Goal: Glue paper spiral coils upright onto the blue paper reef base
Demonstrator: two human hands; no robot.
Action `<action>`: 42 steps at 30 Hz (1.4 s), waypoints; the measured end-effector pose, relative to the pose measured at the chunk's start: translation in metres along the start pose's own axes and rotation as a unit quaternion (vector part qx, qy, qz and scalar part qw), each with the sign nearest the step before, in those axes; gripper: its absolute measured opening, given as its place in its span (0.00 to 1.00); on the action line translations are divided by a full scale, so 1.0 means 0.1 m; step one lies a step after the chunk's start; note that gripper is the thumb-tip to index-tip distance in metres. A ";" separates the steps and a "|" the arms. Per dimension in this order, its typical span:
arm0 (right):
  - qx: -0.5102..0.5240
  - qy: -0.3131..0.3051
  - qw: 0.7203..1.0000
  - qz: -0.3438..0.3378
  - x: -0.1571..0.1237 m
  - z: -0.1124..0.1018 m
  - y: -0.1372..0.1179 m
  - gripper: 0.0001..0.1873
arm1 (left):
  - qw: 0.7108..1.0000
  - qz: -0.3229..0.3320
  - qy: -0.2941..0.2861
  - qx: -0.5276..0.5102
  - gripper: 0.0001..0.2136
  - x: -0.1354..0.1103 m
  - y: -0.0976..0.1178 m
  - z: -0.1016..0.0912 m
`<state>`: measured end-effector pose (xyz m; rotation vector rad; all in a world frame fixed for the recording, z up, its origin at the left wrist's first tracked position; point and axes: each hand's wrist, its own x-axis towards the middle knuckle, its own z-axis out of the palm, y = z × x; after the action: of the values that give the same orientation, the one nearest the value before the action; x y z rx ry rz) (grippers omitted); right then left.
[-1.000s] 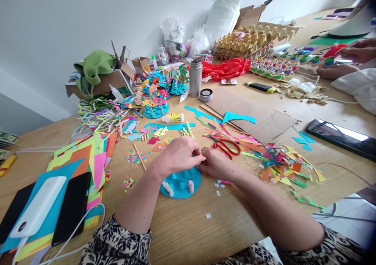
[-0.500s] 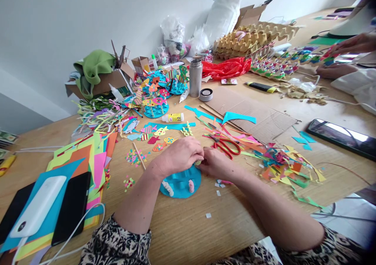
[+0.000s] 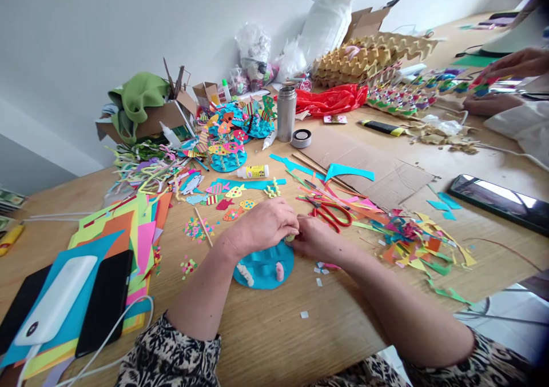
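A round blue paper base (image 3: 262, 267) lies on the table, with a white coil (image 3: 245, 274) and a pink coil (image 3: 279, 271) standing on it; both look like twisted pipe cleaner. At its far right edge, a pale yellow pipe cleaner coil (image 3: 290, 238) shows between my hands. My left hand (image 3: 272, 224) reaches over the base, fingers closed on this coil. From the right, my right hand (image 3: 315, 238) meets it with fingers pinched at the same coil. The fingertips partly hide the coil and each other.
Paper fish (image 3: 235, 191), a glue bottle (image 3: 253, 172) and red scissors (image 3: 330, 215) lie beyond my hands. Paper scraps (image 3: 412, 232) spread to the right, near a phone (image 3: 501, 201). A steel flask (image 3: 286, 114) stands behind. Another person's hands (image 3: 514, 70) work at far right.
Hardly anything differs. My fingers make a slight shift around the pale yellow coil, while the base stays in place.
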<state>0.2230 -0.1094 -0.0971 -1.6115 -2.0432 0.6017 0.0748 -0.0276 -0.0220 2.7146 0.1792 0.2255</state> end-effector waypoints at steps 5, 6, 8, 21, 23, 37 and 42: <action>0.017 -0.012 1.000 0.015 0.00 -0.01 0.00 0.04 | 1.000 -0.027 -0.010 -0.007 0.06 -0.02 0.00 0.00; 0.020 -0.013 1.000 0.019 0.00 -0.01 0.01 0.04 | 0.999 -0.031 -0.009 -0.007 0.06 -0.02 0.00 0.00; 0.026 -0.014 0.999 0.024 0.00 -0.01 0.01 0.05 | 0.999 -0.037 -0.009 -0.007 0.05 -0.02 -0.01 0.00; 0.033 -0.018 0.999 0.016 -0.01 -0.09 -0.03 0.06 | 0.997 -0.074 -0.012 -0.030 0.08 -0.06 -0.03 -0.09; 0.040 -0.015 0.999 0.016 -0.01 -0.10 -0.05 0.06 | 0.997 -0.074 -0.011 -0.032 0.09 -0.07 -0.04 -0.11; 0.169 -0.012 0.985 0.017 -0.05 -0.25 -0.04 0.13 | 0.987 -0.143 0.013 -0.073 0.15 -0.20 -0.10 -0.29; 0.244 0.009 0.970 -0.012 -0.05 -0.26 -0.11 0.20 | 0.986 -0.162 0.008 -0.038 0.13 -0.17 -0.12 -0.25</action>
<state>0.2313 -0.1148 -0.0700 -1.2890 -1.7189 0.9863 0.0526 -0.0101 -0.0068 2.5613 0.5965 0.1550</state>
